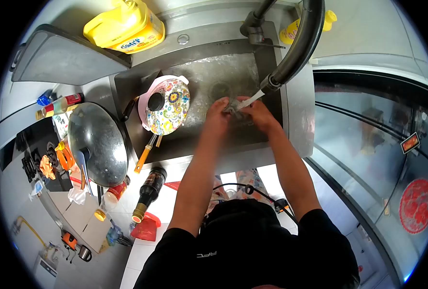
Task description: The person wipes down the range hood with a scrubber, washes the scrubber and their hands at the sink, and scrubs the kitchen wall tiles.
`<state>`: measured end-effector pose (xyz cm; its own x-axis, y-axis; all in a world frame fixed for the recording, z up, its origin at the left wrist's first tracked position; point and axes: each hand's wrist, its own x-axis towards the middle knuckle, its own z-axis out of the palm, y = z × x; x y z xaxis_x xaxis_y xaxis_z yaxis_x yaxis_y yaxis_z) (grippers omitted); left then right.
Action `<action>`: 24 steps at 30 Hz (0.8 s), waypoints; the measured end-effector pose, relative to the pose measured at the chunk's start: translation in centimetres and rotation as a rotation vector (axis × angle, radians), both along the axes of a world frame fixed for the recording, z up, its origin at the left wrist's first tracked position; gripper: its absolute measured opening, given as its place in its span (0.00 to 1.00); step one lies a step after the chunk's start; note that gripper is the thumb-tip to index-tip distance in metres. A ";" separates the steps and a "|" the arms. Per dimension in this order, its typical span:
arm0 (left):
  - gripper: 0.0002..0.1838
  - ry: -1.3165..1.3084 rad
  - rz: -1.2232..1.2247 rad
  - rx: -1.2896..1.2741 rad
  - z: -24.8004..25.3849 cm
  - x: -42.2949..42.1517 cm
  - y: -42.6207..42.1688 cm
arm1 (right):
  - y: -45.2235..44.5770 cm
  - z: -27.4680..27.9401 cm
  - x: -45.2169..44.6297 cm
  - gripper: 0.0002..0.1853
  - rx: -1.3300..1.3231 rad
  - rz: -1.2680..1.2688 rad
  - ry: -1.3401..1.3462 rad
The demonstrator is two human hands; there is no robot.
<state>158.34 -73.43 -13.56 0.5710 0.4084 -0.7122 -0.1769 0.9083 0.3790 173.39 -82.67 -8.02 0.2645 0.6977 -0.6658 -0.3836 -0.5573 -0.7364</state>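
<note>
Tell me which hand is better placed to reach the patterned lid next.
Probably the left hand: it's nearer the patterned lid, while the right hand is farther off, under the faucet.

AFC-like letters (207,254) on shirt (252,236), jug label (130,44) unclear

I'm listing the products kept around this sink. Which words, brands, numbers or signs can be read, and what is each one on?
Nothing reads with certainty.
Yellow jug: blue lettering on the label, too blurred to read.
Black shirt: pale letters, possibly "AFC", not certain.
Yellow bottle: pink lettering, too small to read.
Dark bottle: label too blurred to read.
</note>
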 end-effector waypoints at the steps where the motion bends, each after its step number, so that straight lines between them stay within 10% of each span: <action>1: 0.10 0.021 -0.014 0.036 0.2 -0.1 0.2 | 0.1 -0.1 0.1 0.15 0.001 -0.002 0.000; 8: 0.16 0.546 0.033 -0.005 -2.4 -0.5 0.0 | 0.3 -2.7 -1.3 0.12 0.042 -0.164 -0.228; 18: 0.27 -0.164 -0.069 -0.264 -0.3 1.4 -1.6 | -0.2 0.4 -9.2 0.19 -0.011 0.233 -0.876; 24: 0.27 0.045 -0.038 -0.094 -5.0 3.7 -2.6 | 2.8 -2.3 -6.9 0.21 -0.259 0.100 -0.896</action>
<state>162.09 -75.98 -18.60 0.5515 0.3170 -0.7716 -0.1267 0.9461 0.2982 166.51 -79.88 -10.31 0.7008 0.6034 -0.3805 0.3248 -0.7448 -0.5829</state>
